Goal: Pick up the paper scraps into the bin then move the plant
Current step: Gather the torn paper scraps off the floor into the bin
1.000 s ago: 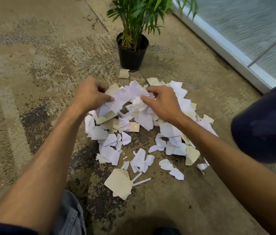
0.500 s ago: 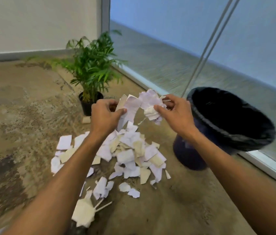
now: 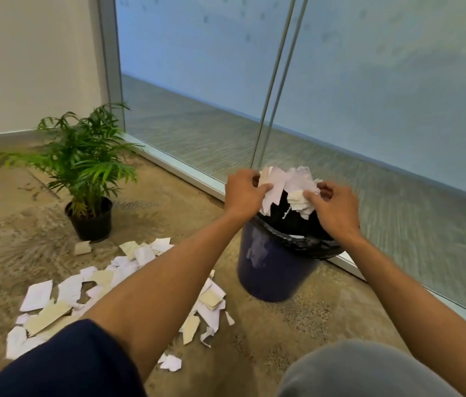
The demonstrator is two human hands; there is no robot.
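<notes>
Both hands hold a bunch of white and cream paper scraps (image 3: pixel 286 184) over the mouth of the dark blue bin (image 3: pixel 269 267), which has a black liner. My left hand (image 3: pixel 244 194) grips the left side of the bunch; my right hand (image 3: pixel 333 207) pinches the right side. A pile of paper scraps (image 3: pixel 105 285) lies on the floor to the left of the bin, partly hidden by my left forearm. The green plant (image 3: pixel 82 161) in a black pot (image 3: pixel 90 222) stands behind the pile.
A glass wall with a metal base rail (image 3: pixel 180 170) runs along the right, directly behind the bin. A white wall closes the far left corner. My knee (image 3: pixel 363 371) shows at the bottom right. One loose scrap (image 3: pixel 82 247) lies by the pot.
Both hands lifted a bunch of scraps off the pile and carried it right, from in front of the plant to above the bin's mouth.
</notes>
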